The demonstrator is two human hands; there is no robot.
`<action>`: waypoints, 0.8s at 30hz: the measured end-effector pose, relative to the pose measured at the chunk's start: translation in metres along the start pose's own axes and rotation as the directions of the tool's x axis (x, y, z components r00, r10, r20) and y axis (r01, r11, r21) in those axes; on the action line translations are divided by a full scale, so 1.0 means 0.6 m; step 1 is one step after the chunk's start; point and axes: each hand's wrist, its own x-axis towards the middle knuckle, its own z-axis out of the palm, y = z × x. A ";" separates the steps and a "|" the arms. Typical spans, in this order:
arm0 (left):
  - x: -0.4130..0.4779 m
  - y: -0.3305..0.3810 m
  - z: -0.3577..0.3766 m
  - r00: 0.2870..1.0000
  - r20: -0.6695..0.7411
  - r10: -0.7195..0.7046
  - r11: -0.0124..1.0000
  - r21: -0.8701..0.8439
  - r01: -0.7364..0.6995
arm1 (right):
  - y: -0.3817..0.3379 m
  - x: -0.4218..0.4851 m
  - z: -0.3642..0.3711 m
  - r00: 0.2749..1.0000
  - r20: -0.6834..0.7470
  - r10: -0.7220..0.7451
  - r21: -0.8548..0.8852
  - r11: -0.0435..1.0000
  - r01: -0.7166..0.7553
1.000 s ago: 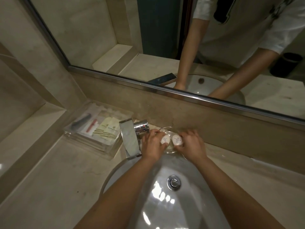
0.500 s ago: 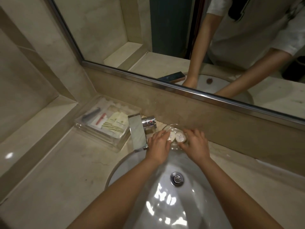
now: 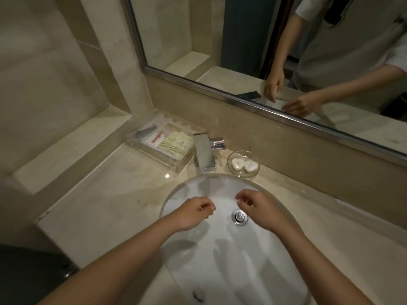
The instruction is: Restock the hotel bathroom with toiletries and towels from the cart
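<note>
Two small white wrapped soaps [image 3: 243, 165] lie side by side in a clear glass dish [image 3: 242, 153] on the counter, just right of the chrome faucet [image 3: 203, 154]. My left hand [image 3: 193, 213] hovers over the white sink basin [image 3: 198, 188], fingers loosely curled, holding nothing. My right hand [image 3: 258, 209] hangs over the basin near the drain [image 3: 239, 216], also loosely curled and empty. Both hands are well in front of the dish, apart from it.
A clear acrylic tray [image 3: 176, 165] with packaged toiletries stands left of the faucet. A raised stone ledge [image 3: 72, 148] runs along the left wall. The mirror [image 3: 286, 40] spans the back wall. Something dark sits at the lower left corner [image 3: 26, 274].
Both hands have let go of the soaps in the dish and pulled back toward me over the basin. The view has shifted so the dish sits farther away.
</note>
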 end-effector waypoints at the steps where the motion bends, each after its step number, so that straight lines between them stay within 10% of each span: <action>1: -0.020 -0.009 -0.006 1.000 0.002 -0.009 1.000 0.001 0.009 | -0.012 -0.009 0.007 1.000 0.019 -0.006 0.006 1.000 0.006; 14: -0.386 -0.145 -0.108 0.978 -0.193 -0.083 0.996 0.024 0.089 | -0.286 -0.141 0.151 0.942 0.223 -0.249 -0.081 0.959 0.273; 24: -0.750 -0.238 -0.130 0.884 -0.443 -0.151 0.969 0.111 0.221 | -0.534 -0.288 0.325 0.724 0.446 -0.525 -0.070 0.787 0.614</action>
